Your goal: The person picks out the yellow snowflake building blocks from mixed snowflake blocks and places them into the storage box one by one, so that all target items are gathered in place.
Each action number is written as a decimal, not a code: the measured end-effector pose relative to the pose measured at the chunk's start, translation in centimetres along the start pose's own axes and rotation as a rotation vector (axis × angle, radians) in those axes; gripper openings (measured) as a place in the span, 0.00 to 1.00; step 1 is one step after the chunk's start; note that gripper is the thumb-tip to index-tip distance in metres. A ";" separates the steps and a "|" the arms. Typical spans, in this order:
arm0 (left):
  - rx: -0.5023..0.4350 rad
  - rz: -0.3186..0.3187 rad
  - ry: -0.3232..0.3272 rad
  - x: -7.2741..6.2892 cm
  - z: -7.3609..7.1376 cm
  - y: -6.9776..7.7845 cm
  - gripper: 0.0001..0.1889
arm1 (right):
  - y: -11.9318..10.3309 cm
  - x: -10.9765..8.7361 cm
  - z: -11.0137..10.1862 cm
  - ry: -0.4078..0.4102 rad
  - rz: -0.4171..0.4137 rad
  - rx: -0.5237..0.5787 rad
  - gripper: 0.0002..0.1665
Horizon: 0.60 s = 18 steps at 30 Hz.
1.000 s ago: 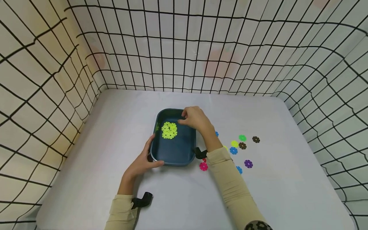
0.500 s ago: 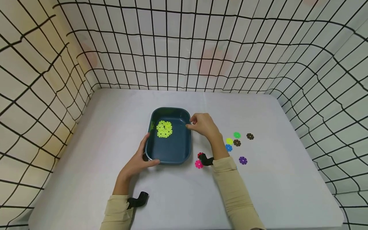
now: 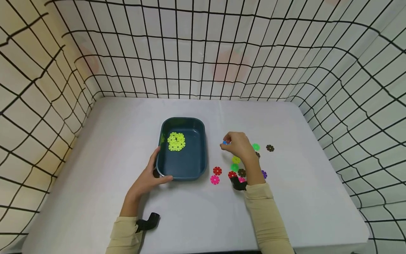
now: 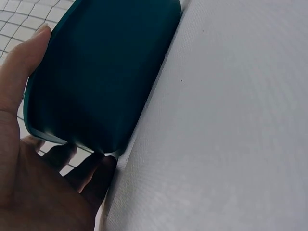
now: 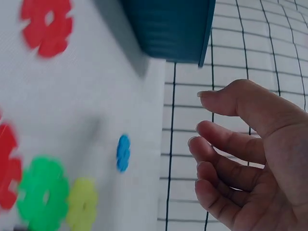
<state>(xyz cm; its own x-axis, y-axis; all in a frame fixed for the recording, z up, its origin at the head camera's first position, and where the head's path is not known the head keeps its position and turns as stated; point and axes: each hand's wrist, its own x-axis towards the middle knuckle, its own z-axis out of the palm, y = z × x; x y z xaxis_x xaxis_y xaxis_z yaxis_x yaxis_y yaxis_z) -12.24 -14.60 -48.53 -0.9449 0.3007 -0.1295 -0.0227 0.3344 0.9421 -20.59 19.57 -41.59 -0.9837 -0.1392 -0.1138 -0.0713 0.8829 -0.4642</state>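
My left hand [image 3: 148,180] holds the near left corner of a dark teal tray [image 3: 205,151], thumb along one edge and fingers around the side. In the left wrist view the fingers [image 4: 86,168] curl at the tray's wall. Inside the tray lies a cluster of yellow-green snowflake discs [image 3: 176,141]. My right hand [image 3: 238,145] hovers right of the tray, thumb and fingers apart with nothing between them in the right wrist view. A blue snowflake disc [image 5: 123,153] lies on the table; in the head view it shows between the fingertips.
Loose snowflake discs lie right of the tray: red [image 3: 217,170], pink [image 3: 214,180], yellow [image 3: 236,159], green [image 3: 234,167] and dark brown [image 3: 270,148], some partly under the right forearm. Black wire mesh [image 3: 196,63] encloses the white table [image 3: 190,218] at the back and sides.
My right hand has moved from over the tray's far right part out to the right, above the table by the blue disc. The left hand stays at the tray's corner.
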 end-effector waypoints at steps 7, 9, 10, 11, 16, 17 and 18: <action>0.003 -0.010 -0.004 0.0 -0.1 0.0 0.59 | 1.9 -1.2 -0.2 -0.004 0.050 -0.003 0.21; -0.003 -0.005 -0.010 0.0 -0.1 0.0 0.59 | 2.4 -1.5 -0.1 -0.008 0.074 -0.010 0.22; -0.007 -0.003 -0.011 0.0 -0.1 0.0 0.59 | 2.6 -1.7 -0.1 -0.009 0.085 -0.014 0.22; -0.007 -0.003 -0.010 0.0 -0.1 0.0 0.58 | 2.8 -1.9 0.0 -0.012 0.098 -0.014 0.22; 0.009 -0.003 -0.008 0.0 -0.2 0.1 0.59 | 3.6 -2.5 0.5 -0.036 0.122 0.012 0.22; 0.010 -0.003 -0.012 0.0 -0.2 0.1 0.59 | 3.8 -2.6 0.6 -0.042 0.120 0.021 0.22; 0.007 -0.002 -0.014 0.0 -0.1 0.1 0.59 | 4.0 -2.7 0.8 -0.047 0.119 0.028 0.22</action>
<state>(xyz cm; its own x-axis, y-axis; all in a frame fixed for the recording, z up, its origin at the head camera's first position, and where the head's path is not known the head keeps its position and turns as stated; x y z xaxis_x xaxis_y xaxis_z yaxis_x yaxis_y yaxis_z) -12.24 -14.71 -48.41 -0.9401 0.3127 -0.1356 -0.0220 0.3413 0.9397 -18.12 23.10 -43.82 -0.9760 -0.0562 -0.2105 0.0506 0.8814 -0.4696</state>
